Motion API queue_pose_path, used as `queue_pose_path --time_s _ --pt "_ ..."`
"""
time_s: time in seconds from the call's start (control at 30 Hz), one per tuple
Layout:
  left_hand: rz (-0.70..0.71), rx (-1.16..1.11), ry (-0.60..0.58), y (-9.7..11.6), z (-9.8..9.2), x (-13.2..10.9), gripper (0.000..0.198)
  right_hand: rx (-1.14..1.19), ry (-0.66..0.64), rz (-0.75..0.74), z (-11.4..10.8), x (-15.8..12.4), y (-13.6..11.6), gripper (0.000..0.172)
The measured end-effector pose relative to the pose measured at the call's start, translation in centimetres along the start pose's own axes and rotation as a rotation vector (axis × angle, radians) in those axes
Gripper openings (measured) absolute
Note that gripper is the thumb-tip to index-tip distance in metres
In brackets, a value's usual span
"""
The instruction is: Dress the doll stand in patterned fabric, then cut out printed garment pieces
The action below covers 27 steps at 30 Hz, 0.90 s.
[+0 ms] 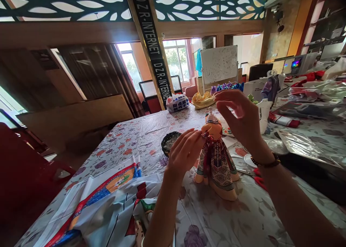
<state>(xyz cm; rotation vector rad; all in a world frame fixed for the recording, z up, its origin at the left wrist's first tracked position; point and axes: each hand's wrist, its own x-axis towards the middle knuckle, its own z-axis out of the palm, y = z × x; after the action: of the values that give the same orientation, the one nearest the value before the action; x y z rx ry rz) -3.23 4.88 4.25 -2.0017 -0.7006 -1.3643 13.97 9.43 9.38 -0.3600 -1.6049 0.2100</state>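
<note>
A small doll (216, 160) in a patterned, flared dress stands upright on the flowered tablecloth, its upper body orange and its top pale. My left hand (186, 151) is closed at the doll's left side, fingertips against its upper body beside a small dark red piece (205, 134). Raised just above and right of the doll's top, my right hand (239, 115) has its fingers curled in toward the thumb. Anything thin between those fingertips is too small to make out. A beaded bracelet (266, 162) circles my right wrist.
A dark round basket (171, 140) sits left of the doll. Printed fabric (116, 203) covers the front left. Red-handled scissors (260, 179) lie on the right, near a shiny plastic packet (305, 148). Farther back are a yellow cloth (202, 100) and a plastic bag (177, 102).
</note>
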Motion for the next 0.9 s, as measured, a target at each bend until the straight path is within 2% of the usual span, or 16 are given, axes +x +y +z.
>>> queue_pose_path --time_s 0.07,0.2,0.33,0.47,0.57,0.77,0.9 --pt "0.026 0.023 -0.001 0.1 -0.1 0.1 0.024 -0.027 -0.098 -0.101 -0.7 0.0 -0.8 0.015" --pt "0.085 0.063 0.000 0.0 -0.1 0.1 0.025 -0.148 -0.395 -0.210 -2.2 0.1 -1.7 0.014" --pt "0.143 0.089 -0.007 -0.2 -0.2 -0.1 0.028 -0.183 -0.494 -0.219 -2.8 0.1 -1.8 0.017" --pt "0.177 0.091 0.009 -0.4 -0.3 0.1 0.028 -0.212 -0.450 -0.334 -3.1 -0.3 -1.4 0.019" --pt "0.187 0.086 0.016 -0.5 -0.4 0.2 0.027 -0.274 -0.371 -0.473 -3.3 -0.9 -0.8 0.020" --pt "0.176 0.067 -0.013 -0.1 -0.9 0.5 0.027 -0.398 -0.240 -0.654 -3.0 -1.9 0.3 0.026" --pt "0.143 0.053 -0.040 0.1 -1.2 0.7 0.027 -0.424 -0.213 -0.715 -2.6 -2.1 0.7 0.028"
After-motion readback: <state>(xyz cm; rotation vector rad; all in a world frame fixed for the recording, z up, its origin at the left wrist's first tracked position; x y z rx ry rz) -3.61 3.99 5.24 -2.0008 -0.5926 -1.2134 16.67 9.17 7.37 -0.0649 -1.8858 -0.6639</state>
